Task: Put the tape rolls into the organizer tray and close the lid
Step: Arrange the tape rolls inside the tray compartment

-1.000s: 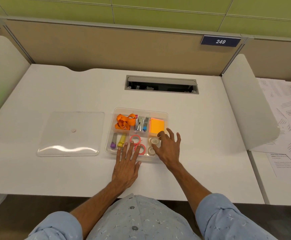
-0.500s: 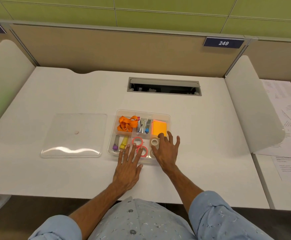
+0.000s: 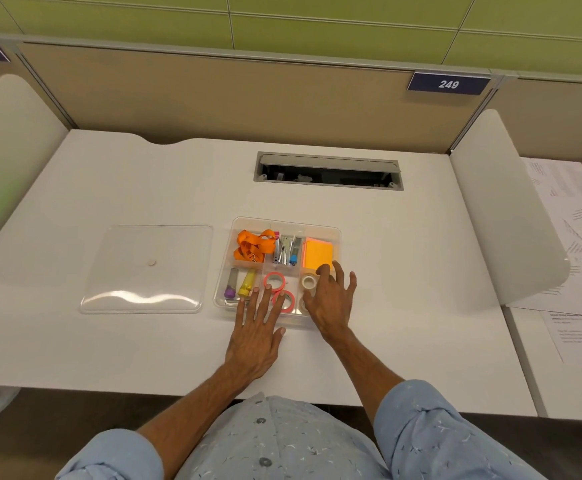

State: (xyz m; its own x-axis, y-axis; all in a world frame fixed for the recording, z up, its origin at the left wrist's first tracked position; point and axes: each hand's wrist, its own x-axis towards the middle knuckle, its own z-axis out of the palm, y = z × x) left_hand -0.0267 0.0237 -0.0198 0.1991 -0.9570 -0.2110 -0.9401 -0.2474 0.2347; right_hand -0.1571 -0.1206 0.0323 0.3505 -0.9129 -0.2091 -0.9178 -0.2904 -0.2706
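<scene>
A clear organizer tray (image 3: 336, 233) sits mid-desk. Its front middle compartment holds two pink tape rolls (image 3: 275, 282) (image 3: 284, 301). A whitish tape roll (image 3: 309, 282) lies in the front right compartment; another pale roll beside my right hand is mostly hidden. My left hand (image 3: 256, 332) lies flat, fingers spread over the tray's front edge, holding nothing. My right hand (image 3: 331, 299) hovers over the front right compartment with fingers apart, next to the whitish roll. The clear lid (image 3: 149, 268) lies flat on the desk left of the tray.
The tray also holds an orange lanyard (image 3: 253, 245), a stapler (image 3: 285, 251), orange sticky notes (image 3: 318, 253) and two markers (image 3: 239, 285). A cable slot (image 3: 327, 171) opens behind the tray. White side dividers flank the desk; printed papers (image 3: 580, 258) lie to the right.
Both hands stay over the tray's front. My right hand's fingers have spread slightly next to the whitish roll. The camera has tipped a little, shifting the scene down.
</scene>
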